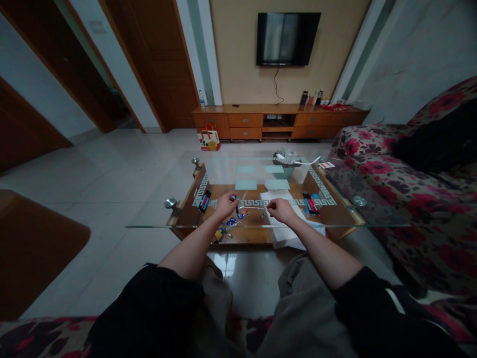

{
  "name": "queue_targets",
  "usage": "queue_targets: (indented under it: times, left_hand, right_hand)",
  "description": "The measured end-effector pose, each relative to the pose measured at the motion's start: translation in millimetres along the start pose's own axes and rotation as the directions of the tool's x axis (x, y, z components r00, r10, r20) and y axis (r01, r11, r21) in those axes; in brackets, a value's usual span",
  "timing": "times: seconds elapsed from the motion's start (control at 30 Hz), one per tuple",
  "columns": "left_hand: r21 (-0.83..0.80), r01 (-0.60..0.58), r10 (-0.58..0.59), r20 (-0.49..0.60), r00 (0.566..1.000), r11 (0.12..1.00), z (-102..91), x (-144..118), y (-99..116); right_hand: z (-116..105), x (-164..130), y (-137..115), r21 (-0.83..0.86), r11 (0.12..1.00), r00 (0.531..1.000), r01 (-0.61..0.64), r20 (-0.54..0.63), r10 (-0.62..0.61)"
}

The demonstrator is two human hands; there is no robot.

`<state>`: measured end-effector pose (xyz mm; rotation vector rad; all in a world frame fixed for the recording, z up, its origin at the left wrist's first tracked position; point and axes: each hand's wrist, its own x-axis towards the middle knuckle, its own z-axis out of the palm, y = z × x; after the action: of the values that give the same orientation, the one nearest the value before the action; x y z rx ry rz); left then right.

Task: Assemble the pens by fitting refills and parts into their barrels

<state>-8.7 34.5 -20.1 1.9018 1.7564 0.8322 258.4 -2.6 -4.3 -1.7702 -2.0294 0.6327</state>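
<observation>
Over the glass tabletop [179, 191], my left hand [225, 205] is closed with its fingertips round a short dark pen part [237, 208], with a bit of blue at its top. My right hand [281, 211] pinches the end of a thin pale rod [256, 207] that looks like a pen refill and points towards my left hand. To the left lies a row of pens [204, 201] in black, red and blue. A second row of pens [310, 204] lies to the right, beyond my right hand.
On the wooden shelf below the glass are small colourful packets [219, 233] and a white box [281, 233]. A basket [283, 171] stands behind the table. A flowered sofa [376, 159] is at the right, a wooden stool or table [40, 248] at the left.
</observation>
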Motion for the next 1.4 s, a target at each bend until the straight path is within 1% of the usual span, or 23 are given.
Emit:
queue_targets:
  times: [0.13, 0.3, 0.5, 0.7, 0.8, 0.9, 0.97, 1.03, 1.1, 1.17, 1.23, 1.3, 1.4]
  left_hand:
    - [0.026, 0.001, -0.001, 0.018, 1.000, 1.000, 0.2, 1.1, -2.2]
    - [0.033, 0.005, -0.006, 0.025, 1.000, 0.999, 1.0, 1.2, -5.1]
    - [0.059, -0.005, 0.003, 0.035, 0.999, 0.998, 1.3, -0.6, -2.0]
    - [0.081, 0.002, -0.006, 0.051, 0.999, 0.997, 0.3, -2.4, 5.3]
    - [0.085, -0.004, -0.002, 0.061, 0.998, 0.996, 1.0, -1.6, 4.5]
    - [0.076, -0.018, 0.014, 0.047, 0.999, 0.997, 2.2, 0.0, 1.0]
    - [0.058, -0.024, 0.023, 0.021, 1.000, 0.998, 2.3, 1.3, -1.5]
    - [0.048, -0.026, 0.026, -0.008, 1.000, 0.998, 1.5, 2.4, -3.5]
    - [0.052, -0.021, 0.022, -0.031, 0.999, 0.998, 0.0, 3.0, -4.8]
    - [0.060, -0.020, 0.023, -0.050, 0.998, 0.998, -1.5, 3.1, -5.8]
    - [0.063, -0.025, 0.029, -0.060, 0.998, 0.998, -2.2, 2.8, -6.9]
    - [0.062, -0.034, 0.037, -0.059, 0.998, 0.997, -2.1, 2.6, -8.4]
    - [0.058, -0.045, 0.048, -0.044, 0.998, 0.997, -1.0, 2.8, -10.6]
  right_hand:
    - [-0.8, -1.0, -1.1, -0.075, 0.997, 0.999, 0.032, -0.028, -0.034]
    - [0.8, -1.5, -3.9, -0.103, 0.994, 1.000, 0.018, -0.013, -0.020]
    - [2.0, 0.2, -3.3, -0.141, 0.989, 0.999, 0.048, -0.009, -0.049]
    - [1.3, 1.1, -1.9, -0.135, 0.990, 0.999, 0.033, -0.006, -0.034]
    - [0.0, 0.9, -2.2, -0.121, 0.992, 0.999, 0.030, -0.008, -0.031]
    - [-3.7, 0.2, -3.6, -0.109, 0.993, 0.999, 0.044, -0.027, -0.047]
    - [-8.5, -0.9, -6.0, -0.075, 0.995, 0.993, 0.070, -0.090, -0.077]
    - [-15.2, -2.6, -9.4, -0.008, 0.994, 0.969, 0.106, -0.225, -0.105]
    - [-22.4, -4.6, -12.8, 0.069, 0.988, 0.916, 0.139, -0.387, -0.102]
    - [-28.3, -5.9, -14.3, 0.143, 0.976, 0.859, 0.161, -0.507, -0.067]
    - [-31.3, -5.6, -12.1, 0.220, 0.961, 0.820, 0.167, -0.573, -0.012]
    - [-31.3, -3.5, -5.9, 0.288, 0.943, 0.792, 0.164, -0.609, 0.049]
    - [-29.0, 1.3, 6.7, 0.329, 0.935, 0.773, 0.136, -0.625, 0.107]
